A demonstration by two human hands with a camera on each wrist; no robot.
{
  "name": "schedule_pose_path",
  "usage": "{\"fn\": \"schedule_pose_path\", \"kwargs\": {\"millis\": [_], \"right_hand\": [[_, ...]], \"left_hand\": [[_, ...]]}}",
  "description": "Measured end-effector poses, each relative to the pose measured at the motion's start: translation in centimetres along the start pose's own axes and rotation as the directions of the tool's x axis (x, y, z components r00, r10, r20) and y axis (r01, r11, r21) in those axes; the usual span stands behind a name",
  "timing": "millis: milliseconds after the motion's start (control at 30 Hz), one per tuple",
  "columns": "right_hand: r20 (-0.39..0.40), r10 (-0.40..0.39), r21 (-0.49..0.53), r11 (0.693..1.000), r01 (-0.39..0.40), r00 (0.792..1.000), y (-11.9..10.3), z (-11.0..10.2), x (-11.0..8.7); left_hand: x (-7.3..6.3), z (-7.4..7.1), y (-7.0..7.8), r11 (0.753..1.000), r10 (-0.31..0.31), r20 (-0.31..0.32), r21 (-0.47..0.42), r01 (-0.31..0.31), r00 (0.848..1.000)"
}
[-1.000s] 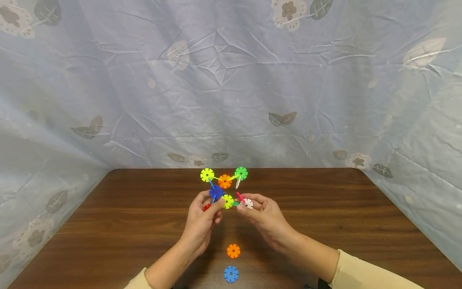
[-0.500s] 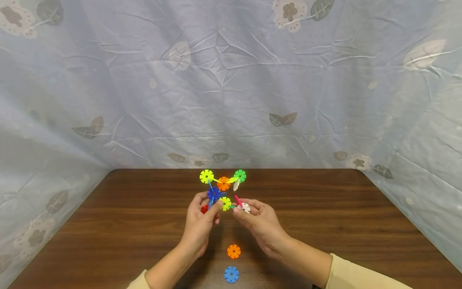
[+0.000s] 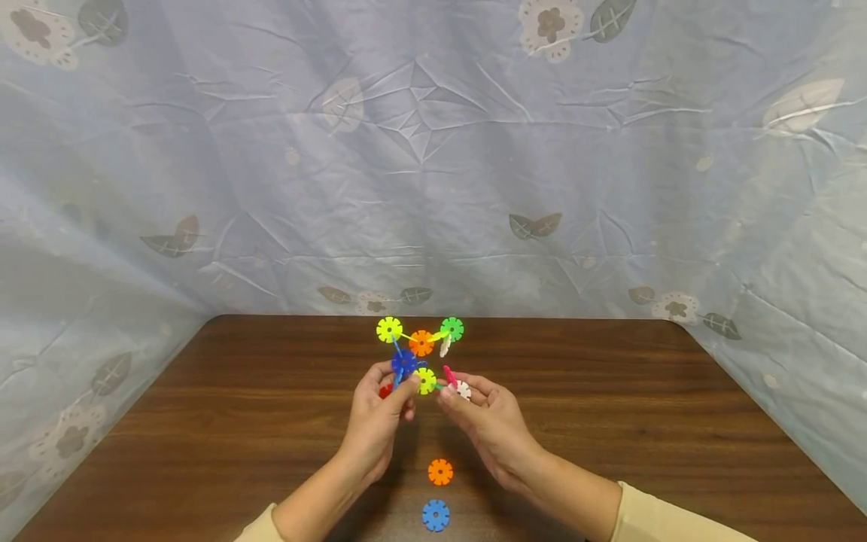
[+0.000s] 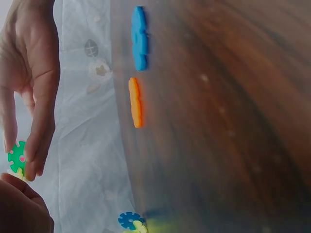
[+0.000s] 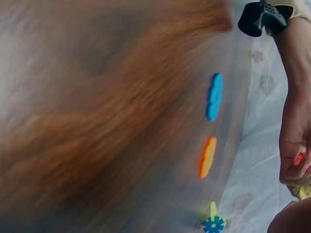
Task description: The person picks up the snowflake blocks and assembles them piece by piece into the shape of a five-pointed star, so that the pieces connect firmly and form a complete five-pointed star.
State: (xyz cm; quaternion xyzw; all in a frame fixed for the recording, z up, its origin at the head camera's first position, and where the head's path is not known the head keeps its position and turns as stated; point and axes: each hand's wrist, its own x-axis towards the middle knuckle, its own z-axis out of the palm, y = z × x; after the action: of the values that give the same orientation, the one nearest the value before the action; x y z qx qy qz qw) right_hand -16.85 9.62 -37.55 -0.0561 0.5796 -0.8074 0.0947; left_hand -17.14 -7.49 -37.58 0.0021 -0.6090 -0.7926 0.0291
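Loose discs: While the hands hold linked discs [image 3: 421,348] above the table [image 3: 203,421], a loose blue disc [image 3: 430,518] lies nearest, a loose orange disc [image 3: 440,464] just beyond.
Left hand [image 3: 378,406]: thumb and fingers pinch the left part, half-hiding a red disc [image 3: 385,391].
Right hand [image 3: 497,429]: pinches the near right part; the thumb covers more of the white disc [image 3: 463,389] than a second ago, its tip nearer the left thumb.
Curtain [image 3: 433,218]: hangs behind.
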Motion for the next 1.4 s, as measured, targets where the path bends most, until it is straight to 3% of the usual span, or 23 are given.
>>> {"fn": "schedule_pose_path", "kwargs": {"millis": [100, 300, 533, 667, 733, 800, 933, 1067, 1200, 1400], "right_hand": [[-0.026, -0.011, -0.005, 1.0, 0.01, 1.0, -0.1, 0.2, -0.1], [-0.088, -0.068, -0.132, 0.99, 0.056, 0.994, -0.4, 0.5, -0.2], [-0.095, -0.062, -0.114, 0.992, 0.051, 0.993, -0.5, 0.8, 0.2], [-0.028, -0.056, -0.127, 0.991, 0.052, 0.998, -0.7, 0.2, 0.7], [0.052, -0.077, -0.159, 0.984, 0.084, 0.996, -0.9, -0.5, 1.0], [0.148, -0.128, -0.202, 0.967, 0.157, 0.981, -1.2, -1.3, 1.3], [0.324, -0.256, -0.313, 0.879, 0.359, 0.911, -1.6, -2.6, 1.8], [0.451, -0.304, -0.435, 0.746, 0.504, 0.839, -2.1, -3.6, 2.2], [0.553, -0.285, -0.499, 0.64, 0.584, 0.783, -2.4, -4.1, 2.4], [0.644, -0.316, -0.501, 0.514, 0.697, 0.696, -2.6, -4.5, 3.0]], "left_hand": [[0.0, 0.2, 0.2, 1.0, 0.004, -0.011, 0.007, -0.004, 1.0], [-0.1, 0.5, 0.5, 0.999, 0.024, -0.003, 0.025, -0.024, 1.0], [0.4, 0.6, 0.4, 1.0, 0.01, -0.019, -0.008, -0.01, 1.0], [1.1, 0.5, 0.8, 0.999, -0.022, -0.03, -0.051, 0.02, 0.999], [1.2, 0.4, 1.2, 0.997, -0.045, -0.026, -0.071, 0.043, 0.999], [1.3, 0.3, 1.6, 0.994, -0.071, -0.016, -0.085, 0.069, 0.997], [1.5, 0.2, 2.1, 0.988, -0.101, -0.004, -0.116, 0.1, 0.995], [1.5, 0.0, 2.2, 0.983, -0.134, 0.005, -0.124, 0.133, 0.991], [1.5, -0.1, 2.1, 0.978, -0.166, 0.014, -0.128, 0.166, 0.986], [1.4, -0.3, 1.7, 0.965, -0.178, 0.03, -0.19, 0.181, 0.983]]}}
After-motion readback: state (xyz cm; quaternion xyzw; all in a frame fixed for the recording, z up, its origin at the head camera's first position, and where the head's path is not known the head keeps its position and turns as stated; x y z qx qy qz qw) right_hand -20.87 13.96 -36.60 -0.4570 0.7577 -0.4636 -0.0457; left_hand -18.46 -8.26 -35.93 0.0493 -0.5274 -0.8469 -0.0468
